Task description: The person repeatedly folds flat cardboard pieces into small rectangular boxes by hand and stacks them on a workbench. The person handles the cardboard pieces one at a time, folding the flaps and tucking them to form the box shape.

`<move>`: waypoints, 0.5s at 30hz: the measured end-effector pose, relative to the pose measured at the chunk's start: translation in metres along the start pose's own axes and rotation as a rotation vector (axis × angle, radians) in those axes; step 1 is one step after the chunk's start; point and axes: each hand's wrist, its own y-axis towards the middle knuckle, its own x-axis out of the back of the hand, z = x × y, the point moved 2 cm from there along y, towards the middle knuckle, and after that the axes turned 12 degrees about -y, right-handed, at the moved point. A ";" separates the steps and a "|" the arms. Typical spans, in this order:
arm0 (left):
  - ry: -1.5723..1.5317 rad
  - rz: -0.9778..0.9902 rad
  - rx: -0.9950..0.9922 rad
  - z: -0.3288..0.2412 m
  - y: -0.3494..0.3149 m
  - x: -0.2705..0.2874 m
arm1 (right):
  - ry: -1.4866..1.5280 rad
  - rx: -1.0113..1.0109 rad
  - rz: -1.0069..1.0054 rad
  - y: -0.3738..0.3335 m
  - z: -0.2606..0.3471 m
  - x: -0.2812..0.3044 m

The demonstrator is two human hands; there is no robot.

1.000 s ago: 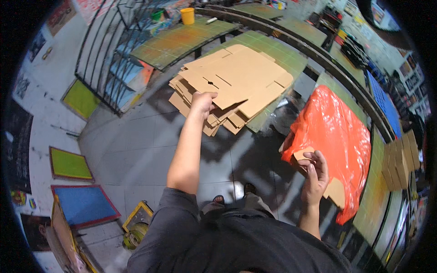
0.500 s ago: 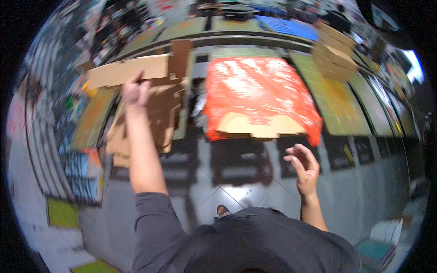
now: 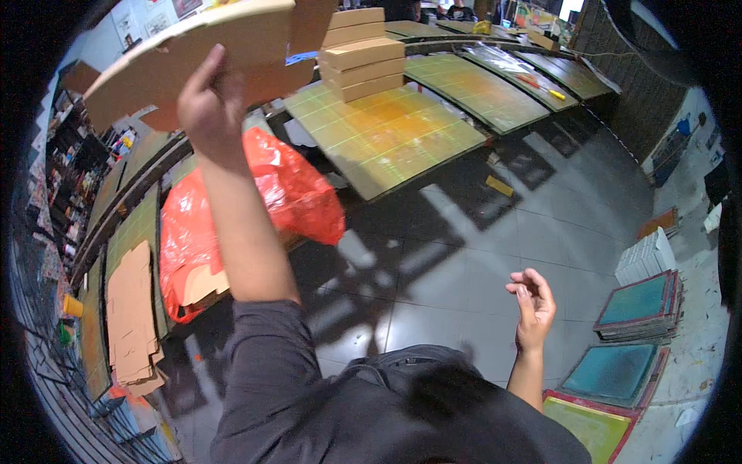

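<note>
At the upper left, my left hand (image 3: 210, 108) holds up a brown cardboard box (image 3: 143, 73), its thumb showing against the near face and the other fingers mostly hidden. A hanging flap or second panel seems to extend to its right. Beyond the hand, a stack of closed cardboard boxes (image 3: 363, 66) rests on a tabletop board. Under my left forearm lies a shiny red-orange plastic bag (image 3: 301, 197) covering flat cardboard (image 3: 202, 284). My right hand (image 3: 533, 305) hangs over the floor at the right, fingers loosely curled and apart, with nothing in it.
Green-yellow boards (image 3: 386, 139) run in a row along the long table. Flattened cardboard (image 3: 131, 317) lies at the left. Framed screens (image 3: 610, 371) lean or stack by the right wall, beside a white pile (image 3: 648, 257). A yellow piece (image 3: 499, 185) lies low beside the table.
The view has swung to the right, so the bag and flattened cardboard now sit farther left. My left hand carries the cardboard box along, higher in view. My right hand stays empty.
</note>
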 end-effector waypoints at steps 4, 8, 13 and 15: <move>0.001 -0.710 -0.215 0.125 -0.066 -0.031 | -0.016 -0.187 -0.052 0.019 -0.030 0.031; -0.077 -1.108 -0.033 0.232 -0.139 -0.029 | -0.092 -0.277 0.135 0.050 -0.101 0.009; -0.131 -1.287 0.320 0.299 -0.186 -0.007 | -0.511 0.152 0.325 0.124 -0.116 -0.071; -0.107 -1.221 0.457 0.310 -0.199 -0.005 | -0.689 0.408 0.262 0.158 -0.111 -0.102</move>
